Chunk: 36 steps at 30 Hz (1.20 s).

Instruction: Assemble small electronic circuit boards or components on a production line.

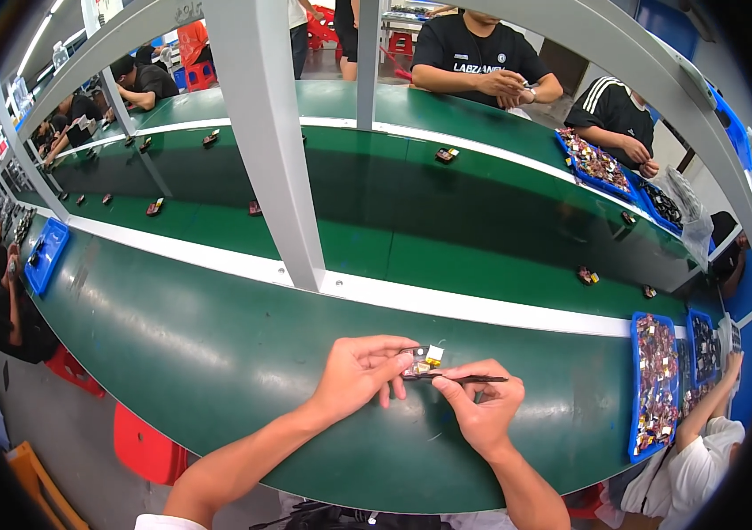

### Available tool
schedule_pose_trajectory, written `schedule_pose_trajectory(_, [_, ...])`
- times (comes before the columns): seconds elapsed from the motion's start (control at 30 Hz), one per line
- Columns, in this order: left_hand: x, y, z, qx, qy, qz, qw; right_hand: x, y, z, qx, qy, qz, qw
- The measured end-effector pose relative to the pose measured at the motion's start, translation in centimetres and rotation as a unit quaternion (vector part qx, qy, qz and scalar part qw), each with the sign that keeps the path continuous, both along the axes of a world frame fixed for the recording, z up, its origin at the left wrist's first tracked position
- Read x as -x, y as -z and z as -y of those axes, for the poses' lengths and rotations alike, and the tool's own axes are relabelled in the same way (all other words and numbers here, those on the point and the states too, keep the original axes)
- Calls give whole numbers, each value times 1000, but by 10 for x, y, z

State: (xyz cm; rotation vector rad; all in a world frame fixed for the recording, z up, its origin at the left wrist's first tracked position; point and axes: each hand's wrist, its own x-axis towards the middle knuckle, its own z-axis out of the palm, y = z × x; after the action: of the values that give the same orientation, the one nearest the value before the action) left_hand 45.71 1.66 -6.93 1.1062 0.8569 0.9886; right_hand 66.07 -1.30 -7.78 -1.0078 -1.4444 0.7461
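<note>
Above the green tabletop, my left hand (pixel 354 375) pinches a small electronic assembly (pixel 419 364) between thumb and fingers. A white and yellow block (pixel 434 355) sticks up from its far side. My right hand (pixel 485 411) is closed round a pair of black tweezers (pixel 484 379), which point left. Their tips reach the near side of the assembly; whether they grip a part there is too small to tell. My fingers cover part of the assembly.
A green conveyor belt (pixel 394 252) carries several scattered small assemblies beyond a white rail (pixel 447 316). A grey post (pixel 274 159) rises ahead. Blue trays of parts (pixel 634 389) stand at right, another blue tray (pixel 60 256) at left. Other people sit around the line.
</note>
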Motion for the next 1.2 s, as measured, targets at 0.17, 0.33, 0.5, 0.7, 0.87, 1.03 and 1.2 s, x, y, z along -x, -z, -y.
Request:
schedule_pose_trajectory(0.17, [0, 1, 1, 19, -5, 12, 1000, 3, 0, 3, -23, 9, 24, 999])
schedule_pose_trajectory(0.33, [-1, 5, 1, 19, -13, 28, 999, 4, 2, 2, -57, 27, 30, 998])
schedule_pose_trajectory(0.5, [-2, 3, 2, -16, -22, -22, 999, 1, 3, -1, -18, 13, 30, 999])
schedule_pose_trajectory(0.7, [3, 6, -2, -31, -34, -34, 998, 2, -4, -2, -24, -8, 22, 999])
schedule_pose_trajectory(0.87, [2, 3, 0, -23, -35, -38, 998, 2, -3, -2, -41, -7, 39, 998])
schedule_pose_trajectory(1.03, [1, 4, 0, -18, -28, -42, 999, 2, 0, -3, -51, -11, 57, 997])
schedule_pose_trajectory(1.2, [1, 4, 0, -17, -16, -45, 999, 3, 3, -4, -58, -12, 67, 996])
